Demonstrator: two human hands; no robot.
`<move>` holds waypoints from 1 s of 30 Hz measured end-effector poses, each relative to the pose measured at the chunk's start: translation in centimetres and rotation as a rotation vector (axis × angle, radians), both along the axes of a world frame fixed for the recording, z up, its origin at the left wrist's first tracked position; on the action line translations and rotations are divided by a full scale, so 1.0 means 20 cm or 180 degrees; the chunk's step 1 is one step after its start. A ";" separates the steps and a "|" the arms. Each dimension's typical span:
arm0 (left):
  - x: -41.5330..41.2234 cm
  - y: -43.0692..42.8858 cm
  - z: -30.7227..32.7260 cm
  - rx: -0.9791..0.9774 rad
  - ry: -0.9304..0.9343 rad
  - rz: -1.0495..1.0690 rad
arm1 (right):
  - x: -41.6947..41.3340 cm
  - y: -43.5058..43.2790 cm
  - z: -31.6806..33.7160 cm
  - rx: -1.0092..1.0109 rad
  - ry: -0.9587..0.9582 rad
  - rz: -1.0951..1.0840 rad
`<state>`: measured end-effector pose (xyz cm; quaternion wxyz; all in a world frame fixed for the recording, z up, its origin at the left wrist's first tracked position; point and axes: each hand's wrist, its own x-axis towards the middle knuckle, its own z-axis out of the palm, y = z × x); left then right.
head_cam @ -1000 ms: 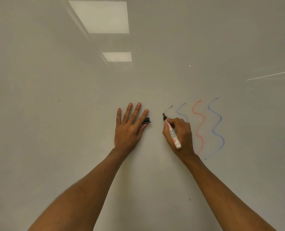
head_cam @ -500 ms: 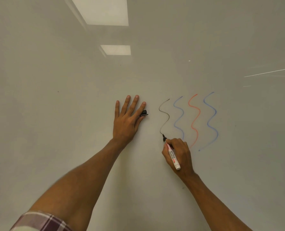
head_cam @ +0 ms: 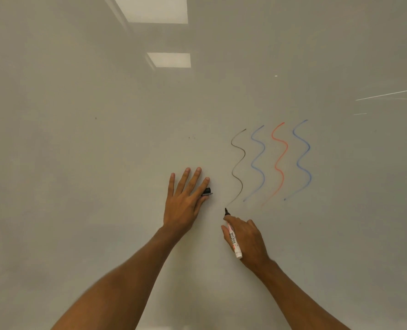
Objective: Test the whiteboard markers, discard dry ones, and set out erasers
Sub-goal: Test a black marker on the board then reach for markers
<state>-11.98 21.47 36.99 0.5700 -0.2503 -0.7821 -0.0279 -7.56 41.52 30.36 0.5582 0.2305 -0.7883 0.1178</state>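
My right hand [head_cam: 247, 241] grips a white-barrelled black marker [head_cam: 234, 242]. Its tip [head_cam: 226, 210] sits at the lower end of a thin black wavy line [head_cam: 238, 163] on the whiteboard [head_cam: 78, 163]. To the right of that line run a blue wave [head_cam: 258, 163], a red wave [head_cam: 279, 163] and another blue wave [head_cam: 303, 160]. My left hand [head_cam: 185, 203] lies on the board with straight fingers, left of the lines. It holds the black marker cap [head_cam: 207, 191] beside the index finger; the thumb is hidden.
The whiteboard fills the whole view. Two ceiling light panels are reflected in it, one at the top [head_cam: 154, 10] and one below it [head_cam: 169, 60]. A thin white streak [head_cam: 388, 94] crosses the right edge. No erasers or other markers are in sight.
My right hand has drawn the black wavy line from top to bottom and now sits at its lower end. My left hand has slid lower on the board with the cap.
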 end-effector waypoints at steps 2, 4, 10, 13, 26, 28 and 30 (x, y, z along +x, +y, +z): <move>0.03 -0.02 -0.14 -0.0063 -0.0093 0.0008 | 0.03 0.01 -0.03 0.0288 -0.0021 0.0063; 0.07 -0.05 -0.28 -0.0134 -0.0219 0.0039 | 0.05 0.01 -0.09 0.0545 -0.0158 0.0141; 0.17 -0.12 -0.58 -0.0270 -0.0692 0.0235 | 0.13 0.00 -0.27 0.0357 -0.1284 0.0594; 0.21 -0.14 -0.68 -0.0303 -0.0907 0.0301 | 0.20 -0.03 -0.35 0.0011 -0.1718 0.0866; 0.36 -0.28 -1.01 -0.0649 -0.1839 0.0496 | 0.23 -0.10 -0.60 0.0526 -0.2551 0.0249; 0.38 -0.29 -1.03 -0.0671 -0.1935 0.0499 | 0.23 -0.12 -0.62 0.0558 -0.2548 0.0309; 0.39 -0.30 -1.06 -0.0690 -0.1949 0.0496 | 0.24 -0.15 -0.63 0.0595 -0.2553 0.0377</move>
